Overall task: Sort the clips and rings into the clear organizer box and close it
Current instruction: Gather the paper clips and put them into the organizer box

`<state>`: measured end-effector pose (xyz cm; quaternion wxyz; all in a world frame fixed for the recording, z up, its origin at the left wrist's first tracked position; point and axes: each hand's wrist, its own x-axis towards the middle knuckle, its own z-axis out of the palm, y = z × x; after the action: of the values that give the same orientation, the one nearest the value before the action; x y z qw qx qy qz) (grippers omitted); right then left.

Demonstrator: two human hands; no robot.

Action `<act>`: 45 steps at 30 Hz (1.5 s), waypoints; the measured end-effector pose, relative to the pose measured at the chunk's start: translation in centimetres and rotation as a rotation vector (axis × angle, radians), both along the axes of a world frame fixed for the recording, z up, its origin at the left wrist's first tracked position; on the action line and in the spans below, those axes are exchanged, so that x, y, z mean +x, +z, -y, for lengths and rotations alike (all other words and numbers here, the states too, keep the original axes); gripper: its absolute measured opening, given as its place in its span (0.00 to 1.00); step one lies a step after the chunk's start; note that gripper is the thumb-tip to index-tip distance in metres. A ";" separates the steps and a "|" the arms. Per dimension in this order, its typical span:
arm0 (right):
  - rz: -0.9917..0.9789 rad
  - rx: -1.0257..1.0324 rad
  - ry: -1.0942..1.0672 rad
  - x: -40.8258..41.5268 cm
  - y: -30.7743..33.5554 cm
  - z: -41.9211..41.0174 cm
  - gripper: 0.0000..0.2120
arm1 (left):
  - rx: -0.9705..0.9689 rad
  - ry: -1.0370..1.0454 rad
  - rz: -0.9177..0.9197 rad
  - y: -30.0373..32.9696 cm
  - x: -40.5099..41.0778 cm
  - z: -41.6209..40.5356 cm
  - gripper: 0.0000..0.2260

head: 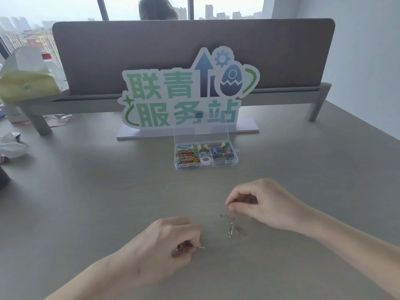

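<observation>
The clear organizer box [236, 158] stands open in the middle of the desk, lid upright, with coloured paper clips on its left, rings in the middle and binder clips on its right. Three silver paper clips [231, 229] lie loose on the desk in front of me. My left hand [164, 243] pinches silver paper clips [200, 247] just above the desk. My right hand [262, 202] pinches something small and silver right above the loose clips; what it is I cannot make out.
A large green-and-blue sign [188, 94] on a flat base stands right behind the box. A grey desk divider [192, 50] runs across the back, with a person behind it. Bags [26, 81] and crumpled white plastic [13, 146] sit at far left.
</observation>
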<state>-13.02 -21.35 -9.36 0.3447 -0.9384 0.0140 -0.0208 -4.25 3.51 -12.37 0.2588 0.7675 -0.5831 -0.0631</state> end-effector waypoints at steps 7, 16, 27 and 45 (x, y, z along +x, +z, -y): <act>0.011 -0.206 -0.038 -1.0 0.1 1.5 0.12 | 0.003 0.009 -0.023 0.0 0.1 0.1 0.08; -0.037 -0.297 0.059 -2.2 -1.1 0.4 0.10 | 0.010 0.009 -0.037 0.0 0.1 0.1 0.07; 0.000 -0.117 0.023 -2.9 -1.5 -1.3 0.09 | 0.018 0.007 -0.046 0.1 0.1 0.1 0.06; 0.047 -0.376 0.231 -1.7 -1.1 -1.9 0.06 | -0.001 -0.015 0.036 0.1 0.1 -0.2 0.06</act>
<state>-14.71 -19.47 -10.44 0.1638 -0.9808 -0.1058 -0.0054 -4.13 3.69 -12.30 0.2482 0.7639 -0.5935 -0.0507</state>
